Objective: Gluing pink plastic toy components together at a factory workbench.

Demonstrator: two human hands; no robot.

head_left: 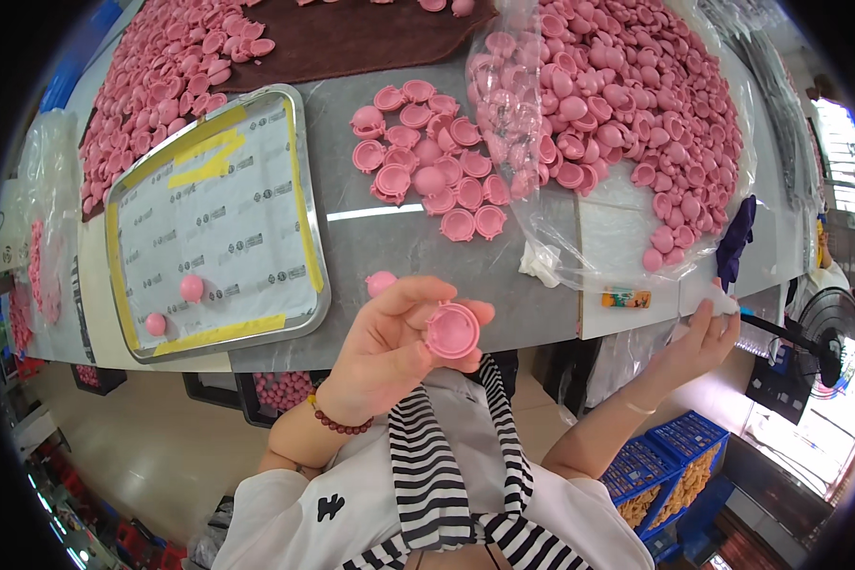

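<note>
Carefully, left hand point(389, 347) pinches a pink cap point(452, 331); right hand point(703, 332) grips a white cloth point(722, 302); wiping looks best with the cap held steady.

Pink cap point(451, 331): round, shallow, rimmed plastic piece with hollow side facing the camera; pinched between thumb and fingers, above the table edge. White cloth point(722, 304): small crumpled wad, gripped at the fingertips by the table's right edge.
</note>
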